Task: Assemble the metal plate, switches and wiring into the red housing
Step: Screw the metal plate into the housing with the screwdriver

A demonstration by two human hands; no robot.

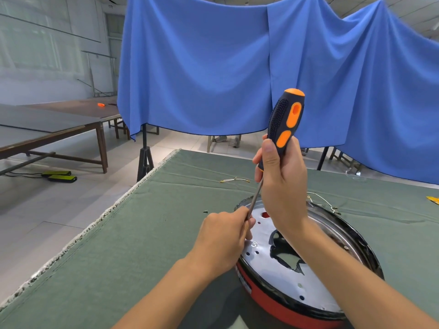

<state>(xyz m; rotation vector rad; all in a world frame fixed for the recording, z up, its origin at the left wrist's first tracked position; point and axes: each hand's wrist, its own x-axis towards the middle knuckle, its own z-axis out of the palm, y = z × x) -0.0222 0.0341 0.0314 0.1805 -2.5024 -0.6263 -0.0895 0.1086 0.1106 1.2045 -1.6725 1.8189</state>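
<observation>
While the right hand (281,176) wraps the screwdriver (283,124) handle low to spin it, the left hand (224,236) pinches the shaft near its tip, probably steadying it on a screw. Metal plate (280,274) already sits inside the red housing (273,298) on the green table (142,233); loose wiring (235,180) waits behind.

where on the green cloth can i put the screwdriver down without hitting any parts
Bare cloth lies left of the red housing, from the left hand out to the frayed table edge. It is crowded behind the housing: a loose screw and wire pieces.
</observation>
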